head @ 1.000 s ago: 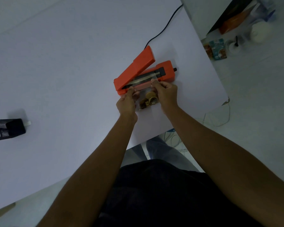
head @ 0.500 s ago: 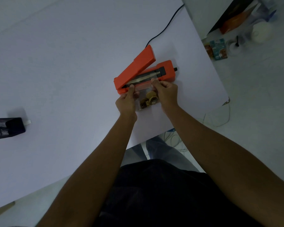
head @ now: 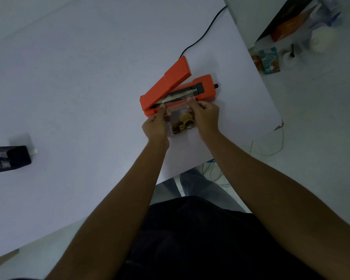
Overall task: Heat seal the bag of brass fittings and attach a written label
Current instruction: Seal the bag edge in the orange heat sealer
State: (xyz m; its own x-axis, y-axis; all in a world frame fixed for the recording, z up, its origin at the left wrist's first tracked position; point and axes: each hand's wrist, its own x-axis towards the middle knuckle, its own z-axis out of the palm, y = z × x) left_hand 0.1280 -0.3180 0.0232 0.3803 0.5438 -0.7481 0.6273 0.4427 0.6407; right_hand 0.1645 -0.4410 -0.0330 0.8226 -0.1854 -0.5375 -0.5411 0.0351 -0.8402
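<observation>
At the far left edge of the white worktop [head: 73,81] sits a black mesh holder [head: 7,158], well apart from everything else. Toward the middle, the left hand [head: 156,126] pinches the left top corner of the clear bag [head: 180,114] between thumb and fingers. The bag lies on the worktop against the front of the orange heat sealer [head: 178,87], its open mouth laid over the sealing strip under the raised lid. The brass fittings [head: 183,124] are gathered in the lower part of the bag, between the two hands. The right hand [head: 205,116] pinches the bag's right top corner, the other fingers curled; the dim light makes the exact grip hard to judge. A black cord [head: 202,35] runs from the sealer away across the worktop.
</observation>
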